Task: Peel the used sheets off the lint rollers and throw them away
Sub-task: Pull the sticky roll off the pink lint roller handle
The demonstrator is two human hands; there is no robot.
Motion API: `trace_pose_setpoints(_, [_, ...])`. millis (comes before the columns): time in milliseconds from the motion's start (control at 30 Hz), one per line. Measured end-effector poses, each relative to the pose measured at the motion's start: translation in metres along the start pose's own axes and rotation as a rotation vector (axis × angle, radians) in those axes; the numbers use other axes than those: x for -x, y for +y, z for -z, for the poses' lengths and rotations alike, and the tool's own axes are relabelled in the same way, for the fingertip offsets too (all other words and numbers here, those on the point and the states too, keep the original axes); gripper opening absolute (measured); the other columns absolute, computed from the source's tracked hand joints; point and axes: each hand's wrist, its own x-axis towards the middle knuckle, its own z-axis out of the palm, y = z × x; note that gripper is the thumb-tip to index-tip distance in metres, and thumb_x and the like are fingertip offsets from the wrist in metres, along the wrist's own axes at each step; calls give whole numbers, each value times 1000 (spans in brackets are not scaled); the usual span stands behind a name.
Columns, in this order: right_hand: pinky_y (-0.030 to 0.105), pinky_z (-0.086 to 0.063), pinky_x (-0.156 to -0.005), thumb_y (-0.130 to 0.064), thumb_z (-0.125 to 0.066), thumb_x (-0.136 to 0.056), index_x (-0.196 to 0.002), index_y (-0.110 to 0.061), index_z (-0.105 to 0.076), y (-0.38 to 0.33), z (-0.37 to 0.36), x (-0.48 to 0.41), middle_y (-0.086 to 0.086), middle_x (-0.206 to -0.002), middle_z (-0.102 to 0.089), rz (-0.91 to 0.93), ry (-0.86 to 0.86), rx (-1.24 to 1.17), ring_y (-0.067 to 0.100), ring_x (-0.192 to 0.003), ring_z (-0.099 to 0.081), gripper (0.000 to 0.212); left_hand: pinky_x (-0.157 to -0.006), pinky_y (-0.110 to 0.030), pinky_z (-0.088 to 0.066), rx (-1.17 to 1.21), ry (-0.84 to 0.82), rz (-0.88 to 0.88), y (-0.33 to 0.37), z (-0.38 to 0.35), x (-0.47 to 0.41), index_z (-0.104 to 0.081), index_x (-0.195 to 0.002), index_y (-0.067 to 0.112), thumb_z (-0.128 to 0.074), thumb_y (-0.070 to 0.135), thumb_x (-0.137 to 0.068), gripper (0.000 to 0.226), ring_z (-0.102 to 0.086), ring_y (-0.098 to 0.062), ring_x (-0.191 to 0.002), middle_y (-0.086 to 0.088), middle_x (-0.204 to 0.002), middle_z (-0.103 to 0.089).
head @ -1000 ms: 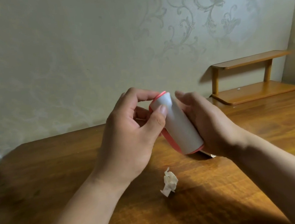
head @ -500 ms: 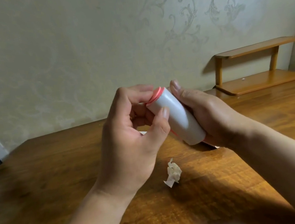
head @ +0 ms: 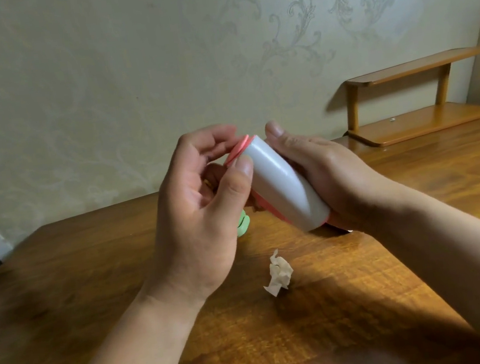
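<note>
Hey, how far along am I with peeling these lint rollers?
Done: one wad lies on the table, peeled but not thrown away. In hand: the right hand holds the pink roller, and the left hand pinches its top end, thumb on the roll; no sheet is lifted yet. Left: peel this one and bin the wads. A green thing behind the left hand may be another roller; I cannot tell.
</note>
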Motion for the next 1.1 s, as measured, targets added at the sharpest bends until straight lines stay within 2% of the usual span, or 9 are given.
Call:
trace_pose_setpoints(67, [32, -54, -65, -52, -37, -113, -104, -3, -74, 2, 0, -4, 19, -87, -73, 4, 22, -48, 27, -74, -69, 62, -88, -17, -61, 14, 44, 27, -3, 2, -1, -63, -146, 18, -66, 25, -109, 38, -73, -11, -123, 0, -133, -72])
trace_pose_setpoints(167, [37, -53, -80, -56, -43, -110, -112, 0, -69, 5, 7, -8, 26, -104, -67, 33, 39, -109, 37, -92, -65, 62, -90, -32, -64, 40, 90, 61, -4, 6, -4, -67, -147, 24, -66, 36, -106, 43, -75, -23, -120, -3, -136, -72])
trace_pose_setpoints(233, [40, -51, -94, -56, -51, -103, -112, -9, -74, 7, 14, -9, 17, -123, -70, 74, 22, 3, 34, -113, -66, 53, -91, -42, -64, 39, 138, 64, -4, 10, -7, -69, -145, 25, -65, 37, -105, 42, -74, -29, -119, -7, -134, -73])
trace_pose_setpoints(267, [38, -53, -95, -56, -55, -99, -116, -16, -76, 7, 16, -9, 11, -130, -71, 94, 3, 82, 31, -119, -67, 48, -92, -42, -63, 43, 155, 61, -4, 11, -8, -70, -144, 25, -64, 37, -105, 41, -74, -30, -119, -7, -133, -73])
trace_pose_setpoints(367, [35, -59, -83, -52, -70, -92, -118, -34, -79, 6, 18, -8, -1, -124, -76, 129, -48, 232, 24, -113, -71, 33, -90, -33, -63, 35, 159, 40, -3, 13, -8, -69, -142, 23, -61, 36, -104, 40, -73, -28, -120, -6, -133, -72])
trace_pose_setpoints(433, [38, -58, -83, -54, -73, -88, -123, -37, -79, 6, 18, -8, -4, -123, -77, 147, -75, 282, 24, -110, -71, 40, -86, -29, -62, 11, 144, 26, -3, 13, -7, -68, -139, 23, -59, 34, -103, 39, -72, -27, -117, -7, -131, -70])
trace_pose_setpoints(600, [33, -53, -84, -51, -75, -84, -124, -35, -80, 6, 17, -8, -9, -119, -78, 171, -71, 265, 7, -101, -70, 42, -81, -33, -63, -29, 110, 10, -5, 16, -7, -66, -133, 24, -57, 32, -99, 36, -71, -28, -107, -7, -121, -68])
trace_pose_setpoints(800, [34, -49, -85, -41, -77, -87, -120, -31, -82, 8, 17, -8, -2, -117, -79, 142, -54, 237, 9, -98, -69, 35, -80, -35, -64, -51, 93, 39, -6, 18, -7, -67, -133, 23, -59, 36, -99, 38, -72, -27, -104, -2, -121, -69])
trace_pose_setpoints(1100, [16, -55, -75, -30, -86, -84, -117, -24, -79, 9, 19, -10, -2, -111, -79, 150, -61, 183, 7, -95, -72, 34, -81, -37, -66, -39, 75, 55, -5, 20, -7, -67, -130, 24, -65, 35, -97, 35, -73, -25, -105, -11, -125, -68])
